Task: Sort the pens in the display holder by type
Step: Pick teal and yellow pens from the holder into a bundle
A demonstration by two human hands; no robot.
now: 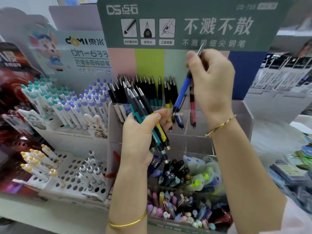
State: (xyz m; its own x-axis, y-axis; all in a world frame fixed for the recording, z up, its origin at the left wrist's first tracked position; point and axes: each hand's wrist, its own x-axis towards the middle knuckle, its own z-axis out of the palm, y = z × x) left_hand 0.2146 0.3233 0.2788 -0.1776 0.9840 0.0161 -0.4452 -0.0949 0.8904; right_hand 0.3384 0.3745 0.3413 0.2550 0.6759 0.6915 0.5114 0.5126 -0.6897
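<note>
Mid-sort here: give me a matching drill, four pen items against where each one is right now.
1. raised blue pen
2. teal and yellow pen bundle
3. red pen
4. purple-capped pens

A. in white rack, left side
B. pinched by right hand
C. standing in clear holder
D. gripped by left hand

Pairs: 1-B, 2-D, 3-C, 4-A

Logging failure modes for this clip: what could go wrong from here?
1. The left hand grips a splayed bundle of pens. One may slip out into the mixed pens in the lower bin beneath.
2. The right hand pinches the blue pen only near its top, tilted. It could swing and land beside the red pen in the clear holder rather than with its own type.
</note>
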